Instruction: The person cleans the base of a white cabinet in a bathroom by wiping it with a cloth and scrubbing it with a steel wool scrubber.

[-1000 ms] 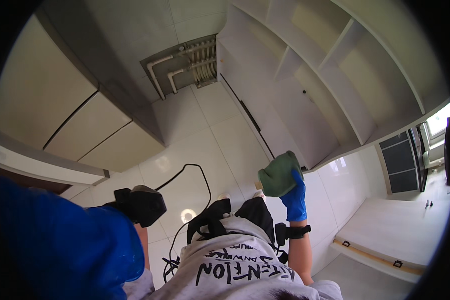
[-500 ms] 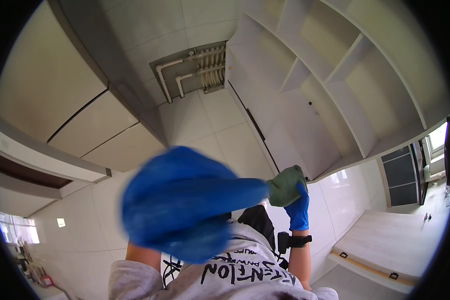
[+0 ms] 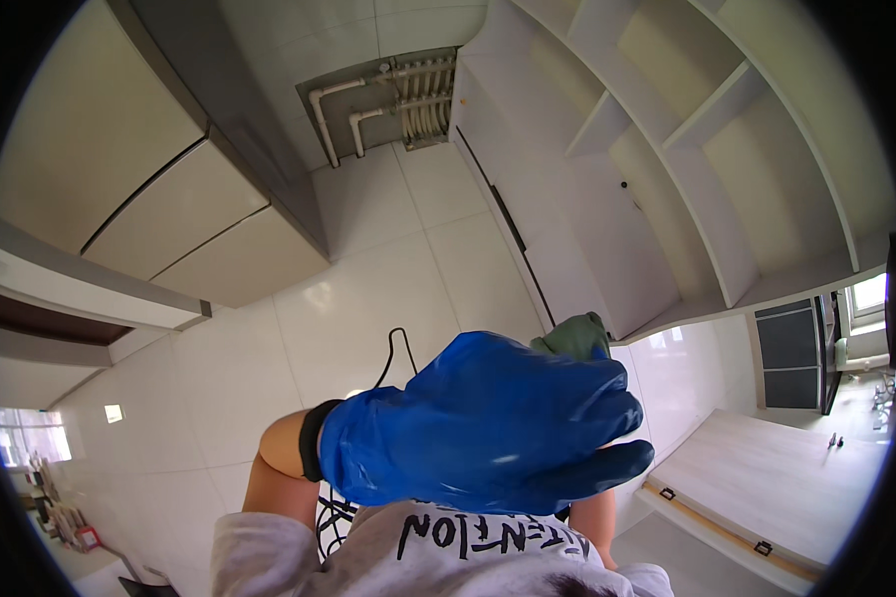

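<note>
My left hand (image 3: pixel 478 428), in a blue glove with a black wristband, fills the middle of the view close to the camera. Its back faces me and its fingers lie together, pointing right. The palm is hidden, so I cannot see whether it holds anything. A green cloth (image 3: pixel 573 336) peeks out just above the glove's knuckles. My right hand is hidden behind the left glove; only my right forearm (image 3: pixel 593 519) shows below it, rising toward the cloth. A grey printed shirt (image 3: pixel 438 547) lies along the lower edge.
White glossy tiles (image 3: pixel 368 269) surround the hands. Beige cabinets (image 3: pixel 169 219) stand left, white open shelves (image 3: pixel 687 129) right, white pipes (image 3: pixel 388 99) at the top. A black cable (image 3: pixel 396 343) runs over the tiles. A pale wooden counter (image 3: pixel 767 488) sits lower right.
My left hand has swung from the left across the view and now covers my right hand. The green cloth has stayed in about the same place.
</note>
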`<state>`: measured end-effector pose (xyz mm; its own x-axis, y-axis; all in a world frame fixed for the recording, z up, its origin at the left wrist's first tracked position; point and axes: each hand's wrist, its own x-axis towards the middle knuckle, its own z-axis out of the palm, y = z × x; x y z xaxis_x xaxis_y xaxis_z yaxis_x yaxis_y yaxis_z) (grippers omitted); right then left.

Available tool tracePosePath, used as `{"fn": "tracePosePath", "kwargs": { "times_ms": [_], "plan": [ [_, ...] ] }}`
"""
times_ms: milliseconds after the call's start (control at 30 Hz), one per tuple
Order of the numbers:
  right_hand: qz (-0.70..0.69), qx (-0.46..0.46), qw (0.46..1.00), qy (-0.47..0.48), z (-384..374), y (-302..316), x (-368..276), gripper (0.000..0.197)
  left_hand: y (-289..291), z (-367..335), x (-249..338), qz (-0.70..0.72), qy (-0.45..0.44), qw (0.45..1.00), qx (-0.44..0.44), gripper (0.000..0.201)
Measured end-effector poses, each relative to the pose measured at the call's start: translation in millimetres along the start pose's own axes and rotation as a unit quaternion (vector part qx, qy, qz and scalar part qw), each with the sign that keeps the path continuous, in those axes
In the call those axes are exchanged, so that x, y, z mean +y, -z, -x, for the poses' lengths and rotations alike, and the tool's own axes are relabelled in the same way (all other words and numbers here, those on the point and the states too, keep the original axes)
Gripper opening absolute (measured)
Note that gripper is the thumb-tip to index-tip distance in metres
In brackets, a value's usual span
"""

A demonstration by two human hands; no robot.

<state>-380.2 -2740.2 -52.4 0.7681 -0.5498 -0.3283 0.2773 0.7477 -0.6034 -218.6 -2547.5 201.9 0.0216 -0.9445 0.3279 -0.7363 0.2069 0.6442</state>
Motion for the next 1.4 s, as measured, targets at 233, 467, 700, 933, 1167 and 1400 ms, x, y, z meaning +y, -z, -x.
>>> {"fn": "tracePosePath", "kwargs": {
  "times_ms": [233,467,700,933,1167,1400],
  "plan": [
    [0.047,0.042,0.998,-0.013,15,-27,-11,0.052,-22,15,-7,-0.296,-0.1,0.949,0.052,0.026],
    [-0.007,0.014,1.0,0.019,0,17,-12,0.053,18,-23,-32,-0.154,-0.163,0.964,-0.143,0.025],
    [0.005,0.021,1.0,0.015,7,60,-7,0.057,-37,-23,-89,0.228,-0.024,0.964,-0.136,0.02],
    [-0.018,-0.006,1.0,-0.002,1,43,8,0.054,-38,18,-23,-0.107,-0.076,0.987,-0.092,0.023],
    [0.013,0.051,0.999,0.001,34,31,-11,0.048,-53,20,-32,0.002,-0.126,0.983,-0.135,0.025],
    [-0.023,0.068,0.996,-0.057,11,70,-2,0.05,-52,23,-42,0.025,-0.095,0.981,-0.169,0.026]
  ]
}}
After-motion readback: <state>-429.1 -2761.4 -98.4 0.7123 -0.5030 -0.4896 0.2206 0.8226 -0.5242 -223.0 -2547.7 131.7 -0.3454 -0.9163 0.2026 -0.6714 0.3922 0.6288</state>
